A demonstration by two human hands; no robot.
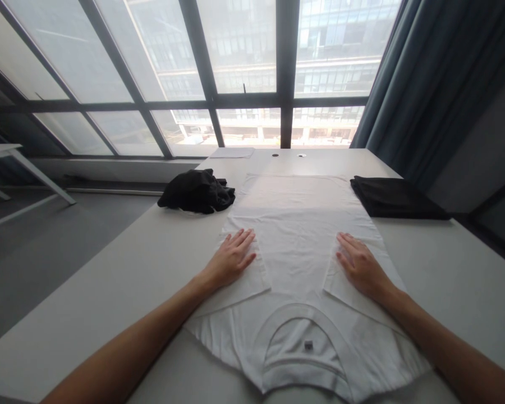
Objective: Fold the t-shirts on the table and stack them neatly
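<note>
A white T-shirt (297, 247) lies spread on the table, its neckline towards me and its hem at the far end. Both sleeves are turned inward over the body of the shirt. My left hand (232, 257) rests flat on the left sleeve, fingers stretched out and pointing away from me. On the right sleeve lies my right hand (359, 262), open too, its fingers angled in towards the shirt's middle. Neither hand grips the cloth. Inside the collar a small dark label (308, 345) shows.
The white table (122, 275) runs away towards large windows. A crumpled black cloth (196, 192) sits at its left edge, a folded black cloth (398, 197) at the right. Pale sheets (231, 152) lie at the far end. Blue curtains (425, 84) hang on the right.
</note>
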